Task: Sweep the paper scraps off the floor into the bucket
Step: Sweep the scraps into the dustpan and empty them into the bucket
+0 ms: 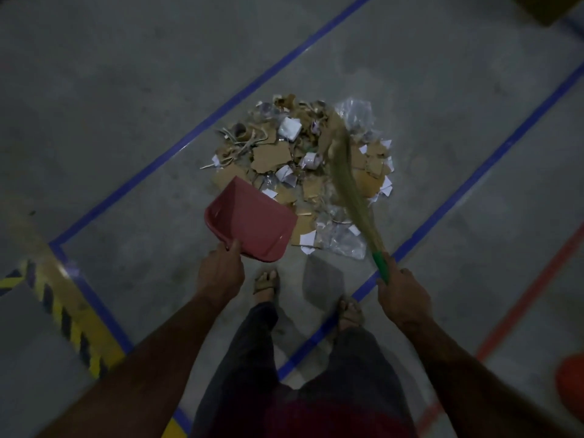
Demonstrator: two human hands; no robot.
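A heap of paper scraps (300, 162), brown card, white bits and clear plastic, lies on the grey floor ahead of my feet. My left hand (221, 273) grips the near rim of a red dustpan (252, 221), whose open mouth points at the near left edge of the heap. My right hand (401, 295) is closed around the green handle of a grass broom (344, 172). The bristles lie across the right side of the heap. An orange object (572, 384), perhaps the bucket, shows at the right edge, mostly cut off.
Blue tape lines (252, 86) cross the concrete floor on both sides of the heap. A red line (531, 298) runs at the right, a yellow-black hazard strip (72, 324) at the left. My sandalled feet (267, 282) stand just behind the dustpan.
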